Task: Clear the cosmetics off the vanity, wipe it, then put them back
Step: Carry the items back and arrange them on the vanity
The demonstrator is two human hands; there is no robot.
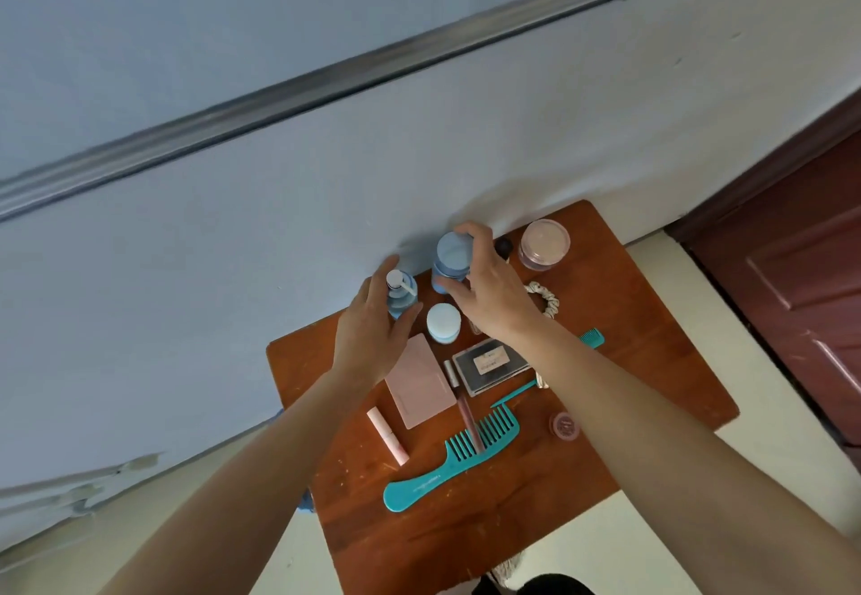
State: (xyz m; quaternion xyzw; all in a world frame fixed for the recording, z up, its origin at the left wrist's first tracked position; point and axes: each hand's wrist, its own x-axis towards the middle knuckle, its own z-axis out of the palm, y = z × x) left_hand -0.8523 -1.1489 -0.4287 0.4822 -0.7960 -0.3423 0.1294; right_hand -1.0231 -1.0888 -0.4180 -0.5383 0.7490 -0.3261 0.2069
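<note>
Pump bottle (401, 302) upright in left hand (372, 338), blue bottle (448, 262) in right hand (496, 291)

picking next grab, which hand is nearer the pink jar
Right. The right hand grips the blue bottle near the pink jar; the left hand holds the pump bottle farther left.

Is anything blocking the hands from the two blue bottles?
Nothing visible does. The left hand wraps the blue plastic pump bottle, and the right hand grips the tall light-blue capped bottle.
</note>
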